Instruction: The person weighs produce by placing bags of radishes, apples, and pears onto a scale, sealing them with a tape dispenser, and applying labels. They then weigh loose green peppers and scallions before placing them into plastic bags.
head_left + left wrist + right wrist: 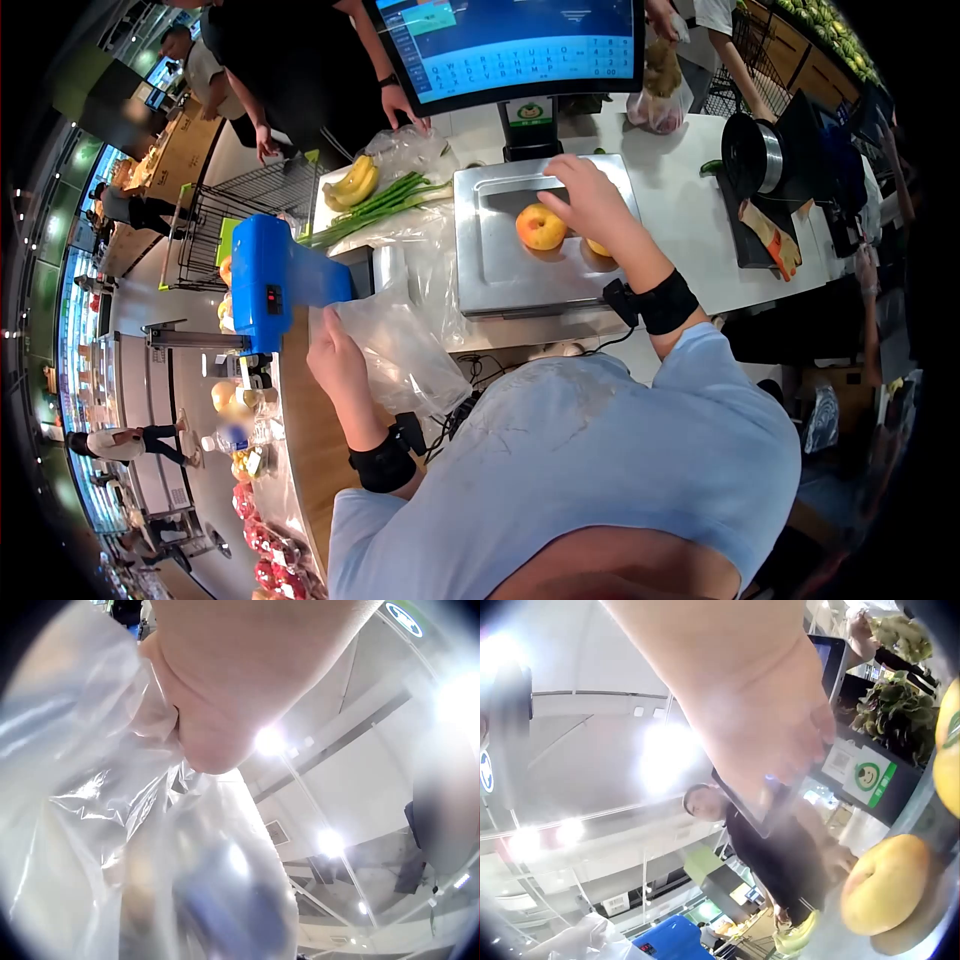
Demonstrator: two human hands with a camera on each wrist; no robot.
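Observation:
My left hand (337, 360) pinches a clear plastic bag (405, 350), which hangs to its right in the head view. In the left wrist view the bag (82, 780) bunches up against the hand (225, 682). Over the steel scale plate (500, 275) my right hand (592, 198) hovers with bent fingers and nothing in them. Just below it lies a yellow-red peach (540, 228). A second peach (597, 248) is partly hidden by the right wrist. Both show in the right wrist view, one peach (885, 885) whole and the other cut off at the edge.
A touchscreen (515, 50) stands behind the scale. Bananas (352, 184) and green onions (395, 205) lie on the left, beside a blue machine (265, 280). People stand across the counter, one near a bagged item (660, 85). A shopping cart (235, 215) is at far left.

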